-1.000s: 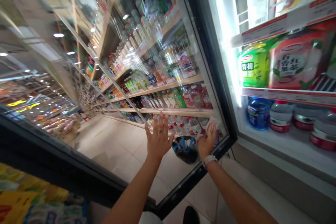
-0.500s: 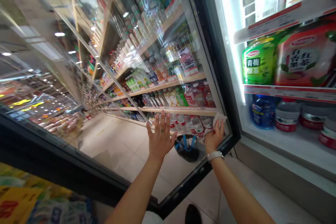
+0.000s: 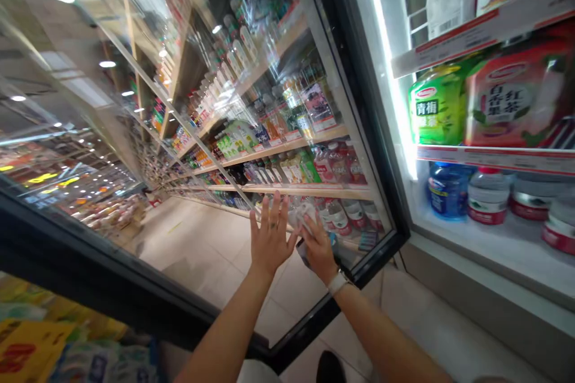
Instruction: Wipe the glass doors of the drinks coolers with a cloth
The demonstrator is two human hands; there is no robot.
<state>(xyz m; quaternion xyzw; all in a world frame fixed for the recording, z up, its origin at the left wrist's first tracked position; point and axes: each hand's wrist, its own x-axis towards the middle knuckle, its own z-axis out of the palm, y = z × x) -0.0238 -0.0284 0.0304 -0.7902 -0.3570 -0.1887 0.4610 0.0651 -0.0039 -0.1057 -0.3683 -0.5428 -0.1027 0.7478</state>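
A glass cooler door (image 3: pixel 224 149) with a black frame stands swung open in front of me. My left hand (image 3: pixel 269 239) lies flat on the glass with its fingers spread. Right beside it my right hand (image 3: pixel 317 245), a white band on its wrist, presses a crumpled white cloth (image 3: pixel 302 213) against the lower part of the pane. Through the glass I see store shelves with bottles.
The lit cooler interior (image 3: pixel 471 131) at right holds green and red tea bottles (image 3: pixel 438 108) above and water bottles (image 3: pixel 487 194) below. Yellow packaged goods (image 3: pixel 40 341) lie at lower left. A tiled floor (image 3: pixel 404 311) runs under the door.
My right hand with the cloth slid left across the glass, from near the door's right frame to just beside my left hand. My left hand stayed flat in place.
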